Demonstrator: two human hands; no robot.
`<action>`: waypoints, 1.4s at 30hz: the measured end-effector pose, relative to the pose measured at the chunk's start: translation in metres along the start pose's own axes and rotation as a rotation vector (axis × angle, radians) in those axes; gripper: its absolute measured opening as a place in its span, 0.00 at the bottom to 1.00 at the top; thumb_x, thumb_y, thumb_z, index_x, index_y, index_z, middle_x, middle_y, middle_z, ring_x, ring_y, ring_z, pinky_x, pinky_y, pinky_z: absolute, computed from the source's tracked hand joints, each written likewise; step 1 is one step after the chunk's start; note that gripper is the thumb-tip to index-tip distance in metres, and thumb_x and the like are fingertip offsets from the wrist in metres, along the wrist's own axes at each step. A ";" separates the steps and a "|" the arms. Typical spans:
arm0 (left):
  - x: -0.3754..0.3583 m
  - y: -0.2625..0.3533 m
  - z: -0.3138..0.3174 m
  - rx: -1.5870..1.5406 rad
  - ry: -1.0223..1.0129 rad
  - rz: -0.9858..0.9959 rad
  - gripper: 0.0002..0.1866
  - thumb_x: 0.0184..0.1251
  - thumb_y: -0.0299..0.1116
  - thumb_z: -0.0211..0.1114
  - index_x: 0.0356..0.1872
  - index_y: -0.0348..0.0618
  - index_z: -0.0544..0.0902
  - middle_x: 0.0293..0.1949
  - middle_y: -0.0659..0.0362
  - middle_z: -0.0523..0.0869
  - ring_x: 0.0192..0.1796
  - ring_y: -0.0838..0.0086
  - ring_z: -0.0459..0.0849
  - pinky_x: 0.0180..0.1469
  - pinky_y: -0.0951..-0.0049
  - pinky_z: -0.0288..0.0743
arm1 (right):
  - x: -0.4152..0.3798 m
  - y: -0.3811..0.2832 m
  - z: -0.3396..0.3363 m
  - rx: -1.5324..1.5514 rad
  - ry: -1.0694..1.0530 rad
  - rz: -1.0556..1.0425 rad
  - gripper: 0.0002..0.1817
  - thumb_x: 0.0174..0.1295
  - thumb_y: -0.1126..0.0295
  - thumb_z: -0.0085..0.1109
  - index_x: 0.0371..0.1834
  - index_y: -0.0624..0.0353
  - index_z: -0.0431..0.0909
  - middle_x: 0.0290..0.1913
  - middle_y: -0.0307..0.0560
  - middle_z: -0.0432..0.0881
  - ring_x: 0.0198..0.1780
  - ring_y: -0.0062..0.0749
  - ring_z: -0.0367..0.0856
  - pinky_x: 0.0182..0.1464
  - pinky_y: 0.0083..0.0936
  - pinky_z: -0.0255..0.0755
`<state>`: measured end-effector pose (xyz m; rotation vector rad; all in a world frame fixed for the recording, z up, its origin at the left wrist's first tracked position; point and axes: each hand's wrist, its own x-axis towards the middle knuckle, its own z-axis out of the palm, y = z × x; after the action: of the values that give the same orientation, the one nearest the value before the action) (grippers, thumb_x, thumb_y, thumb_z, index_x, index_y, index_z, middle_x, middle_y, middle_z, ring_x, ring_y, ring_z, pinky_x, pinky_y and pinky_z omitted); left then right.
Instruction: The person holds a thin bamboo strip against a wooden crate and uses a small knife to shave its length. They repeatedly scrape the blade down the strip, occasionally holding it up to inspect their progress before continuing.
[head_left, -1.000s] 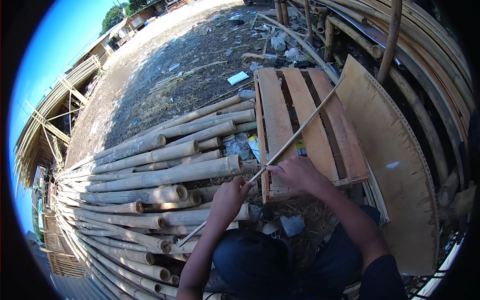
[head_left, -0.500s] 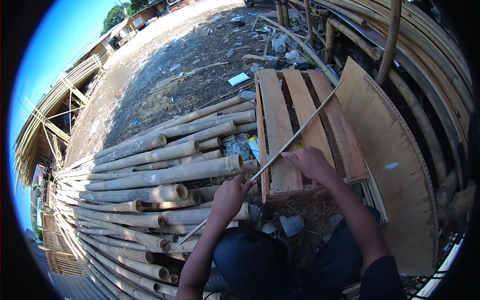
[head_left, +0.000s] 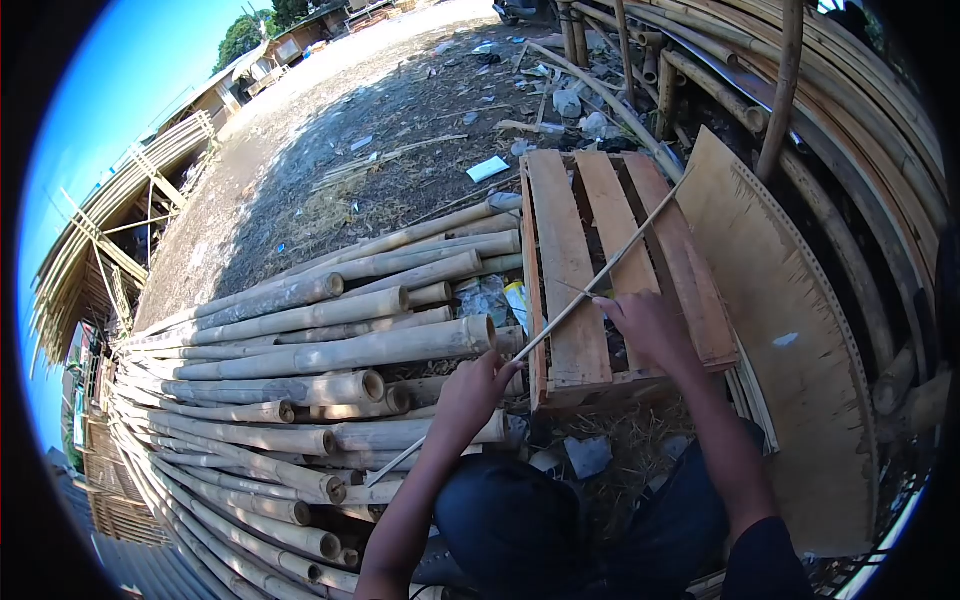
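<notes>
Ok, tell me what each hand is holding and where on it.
Left hand grips the thin bamboo strip near its lower end; right hand holds it farther up, over the wooden pallet.

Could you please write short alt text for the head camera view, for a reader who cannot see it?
Seen from above, a person grips a long thin bamboo strip with the left hand and the right hand, over a wooden pallet. Stacked bamboo poles lie to the left, and a plywood sheet leans on the right.

Bamboo poles (head_left: 330,355) crowd left; pallet (head_left: 570,270) blocks ahead
</notes>
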<state>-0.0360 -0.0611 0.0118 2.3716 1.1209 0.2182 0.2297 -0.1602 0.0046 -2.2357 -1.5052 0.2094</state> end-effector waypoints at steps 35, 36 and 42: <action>-0.004 0.020 -0.015 -0.020 -0.035 -0.053 0.24 0.74 0.49 0.57 0.31 0.34 0.78 0.21 0.46 0.81 0.31 0.49 0.83 0.36 0.52 0.72 | 0.031 0.038 0.011 0.122 0.055 0.179 0.38 0.73 0.43 0.45 0.19 0.69 0.81 0.19 0.64 0.78 0.28 0.57 0.83 0.36 0.49 0.74; -0.004 0.021 -0.016 -0.011 -0.034 -0.070 0.24 0.74 0.49 0.57 0.31 0.34 0.78 0.21 0.46 0.81 0.31 0.49 0.83 0.36 0.52 0.72 | 0.027 0.031 0.008 0.119 0.059 0.181 0.38 0.73 0.43 0.45 0.19 0.69 0.81 0.19 0.64 0.78 0.28 0.57 0.83 0.36 0.49 0.74; -0.002 0.007 -0.009 -0.042 -0.053 -0.040 0.24 0.75 0.49 0.56 0.29 0.34 0.78 0.20 0.47 0.81 0.29 0.51 0.83 0.35 0.54 0.72 | -0.001 -0.030 0.021 0.157 -0.169 -0.048 0.38 0.73 0.43 0.43 0.21 0.67 0.82 0.19 0.60 0.79 0.28 0.56 0.83 0.38 0.47 0.76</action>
<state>-0.0355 -0.0635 0.0232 2.3025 1.1264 0.1630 0.1960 -0.1463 -0.0009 -2.1003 -1.5679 0.4956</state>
